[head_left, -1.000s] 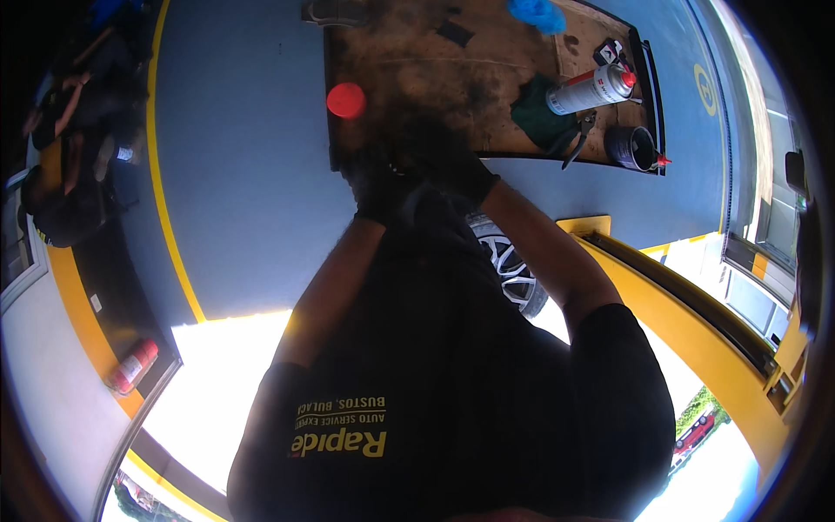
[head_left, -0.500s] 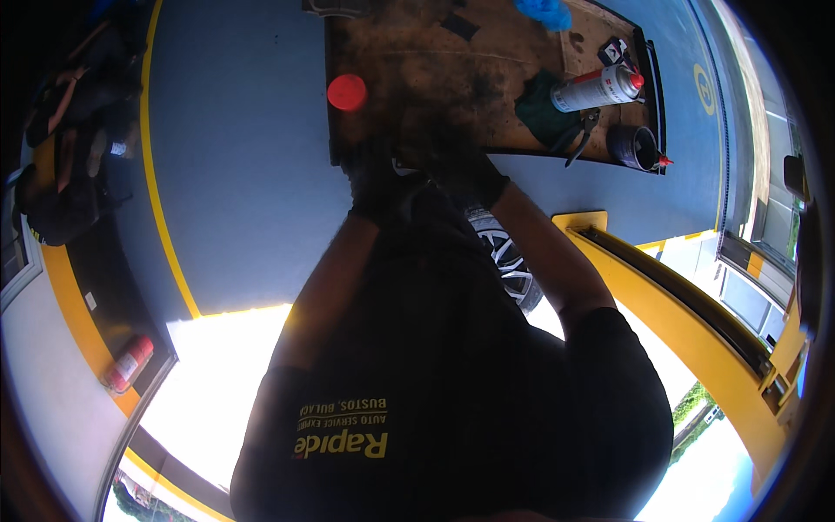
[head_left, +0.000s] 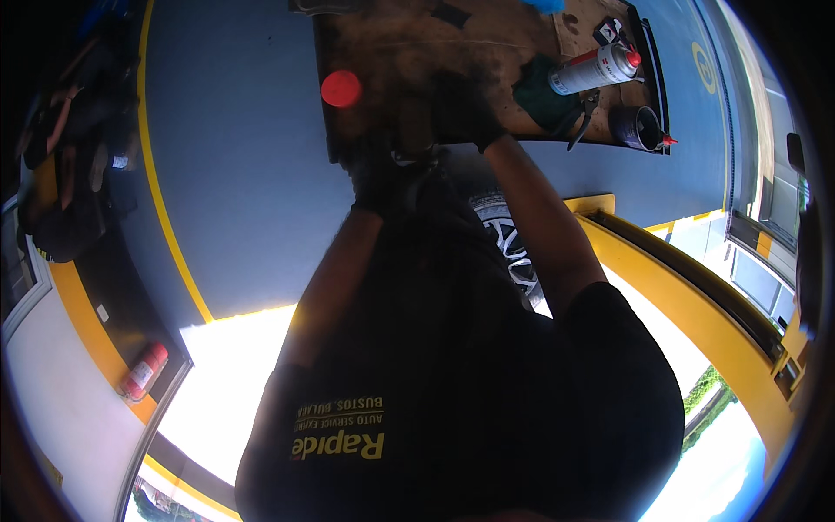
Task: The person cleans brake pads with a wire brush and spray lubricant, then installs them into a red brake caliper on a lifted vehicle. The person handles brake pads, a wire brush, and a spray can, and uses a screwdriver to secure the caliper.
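At the near edge of a stained brown tabletop (head_left: 513, 35), both hands work in black gloves. My left hand (head_left: 379, 181) is closed around a dark part with a shiny metal edge; its kind is too dark to make out. Standing out from that hand is a dull brown-grey blocky piece (head_left: 416, 126). My right hand (head_left: 467, 111) is just right of the block, over the tabletop; its fingers blend into the dark surface, so their grip is hidden. A round red lid (head_left: 341, 89) lies to the left of the hands.
Right on the tabletop are a white-and-red spray can (head_left: 596, 70), a dark green cloth (head_left: 537, 94), pliers (head_left: 584, 120) and an open dark can (head_left: 635, 127). A wheel (head_left: 513, 248) and a yellow lift arm (head_left: 678, 287) stand nearby. Another person (head_left: 74, 165) is far left.
My right hand has moved up and slightly away from my left hand, over the tabletop. The blocky piece now shows between them. The whole view has shifted slightly.
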A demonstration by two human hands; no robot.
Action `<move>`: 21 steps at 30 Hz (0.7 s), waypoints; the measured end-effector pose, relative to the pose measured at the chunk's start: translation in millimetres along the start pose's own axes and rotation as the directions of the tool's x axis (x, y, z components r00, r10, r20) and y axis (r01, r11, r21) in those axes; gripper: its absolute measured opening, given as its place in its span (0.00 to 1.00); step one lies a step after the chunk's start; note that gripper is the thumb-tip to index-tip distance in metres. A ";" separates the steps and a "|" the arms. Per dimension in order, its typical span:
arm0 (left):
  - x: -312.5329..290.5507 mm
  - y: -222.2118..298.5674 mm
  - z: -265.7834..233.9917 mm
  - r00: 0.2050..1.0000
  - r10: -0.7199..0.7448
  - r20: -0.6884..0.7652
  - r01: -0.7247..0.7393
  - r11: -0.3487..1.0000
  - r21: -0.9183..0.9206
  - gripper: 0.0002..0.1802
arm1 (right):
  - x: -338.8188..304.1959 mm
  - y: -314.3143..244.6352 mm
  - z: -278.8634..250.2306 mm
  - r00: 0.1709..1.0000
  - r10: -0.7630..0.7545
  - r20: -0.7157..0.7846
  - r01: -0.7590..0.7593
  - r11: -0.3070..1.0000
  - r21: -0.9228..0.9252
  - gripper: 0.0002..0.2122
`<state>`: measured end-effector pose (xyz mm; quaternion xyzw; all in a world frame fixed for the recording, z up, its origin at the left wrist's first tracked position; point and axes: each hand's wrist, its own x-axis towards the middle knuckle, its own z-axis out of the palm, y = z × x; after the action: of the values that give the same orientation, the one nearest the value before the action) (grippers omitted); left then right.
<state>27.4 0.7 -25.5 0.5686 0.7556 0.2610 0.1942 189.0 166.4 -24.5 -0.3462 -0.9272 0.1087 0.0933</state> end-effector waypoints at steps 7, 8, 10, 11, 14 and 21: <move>1.2 -10.7 5.8 0.998 0.053 0.013 -0.052 0.991 -0.120 0.43 | -40.9 -45.0 10.6 0.885 -0.285 -0.369 0.349 0.930 0.119 0.24; 2.2 -10.5 8.4 0.999 0.047 -0.016 -0.048 0.995 -0.090 0.41 | -34.0 -35.2 7.9 0.958 -0.198 -0.208 0.254 0.923 0.289 0.24; 0.7 -1.8 3.9 0.997 0.028 -0.069 -0.030 0.999 -0.028 0.37 | -18.5 -11.9 -0.6 0.982 -0.079 0.171 -0.028 0.836 0.549 0.24; 0.5 -0.8 1.3 0.997 0.032 -0.066 -0.035 0.998 -0.056 0.38 | -22.3 -16.4 2.7 0.990 -0.138 0.040 0.106 0.886 0.452 0.24; 5.5 -2.8 -0.2 0.998 0.052 -0.036 -0.057 0.985 -0.162 0.39 | -33.2 -25.9 23.5 0.976 -0.171 -0.133 0.216 0.810 0.545 0.23; 1.6 1.1 -3.3 0.997 0.040 -0.061 -0.041 0.999 -0.014 0.43 | -5.0 -14.3 26.2 0.975 -0.199 -0.104 0.221 0.928 0.299 0.22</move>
<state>25.9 2.0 -22.2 0.5742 0.7473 0.2878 0.1701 177.3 149.0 -46.3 -0.2299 -0.9265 0.2290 0.1906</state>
